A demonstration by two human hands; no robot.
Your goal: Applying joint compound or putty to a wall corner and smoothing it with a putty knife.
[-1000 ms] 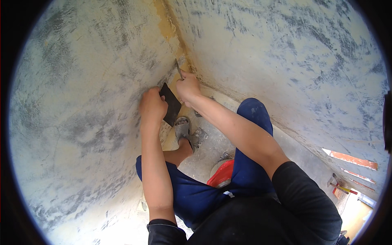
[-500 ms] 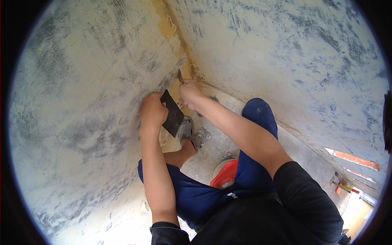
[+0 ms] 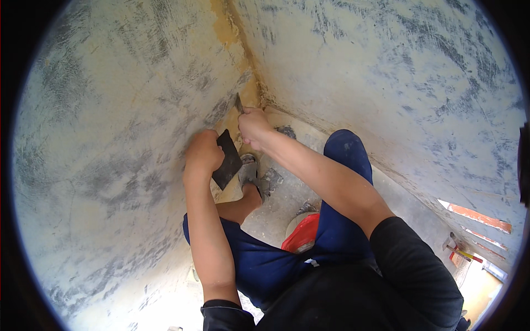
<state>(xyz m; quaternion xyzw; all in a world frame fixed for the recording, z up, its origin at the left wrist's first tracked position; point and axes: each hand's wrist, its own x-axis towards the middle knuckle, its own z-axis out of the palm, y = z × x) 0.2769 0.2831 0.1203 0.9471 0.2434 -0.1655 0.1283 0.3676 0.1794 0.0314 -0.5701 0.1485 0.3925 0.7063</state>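
Note:
My left hand (image 3: 204,154) is closed on a dark, flat rectangular plate (image 3: 228,161), like a plasterer's hawk, held tilted close to the left wall (image 3: 121,165). Just beyond it, my right hand (image 3: 254,128) grips a putty knife (image 3: 238,103). Its thin blade points up at the left wall beside the inner corner; the handle is mostly hidden in my fist. The wall is covered with patchy white and grey plaster. A yellowish bare strip (image 3: 226,27) runs down along the corner.
The right wall (image 3: 375,71) meets the left one at the corner. Between my knees on the floor (image 3: 273,215) stands a round container with a red rim (image 3: 301,234). My sandalled foot (image 3: 249,172) is below the plate. Tools with a yellow-red handle (image 3: 466,255) lie at far right.
Both hands have shifted slightly left. The dark plate has come a little nearer to me, and the putty knife's blade has moved left from the corner along the left wall.

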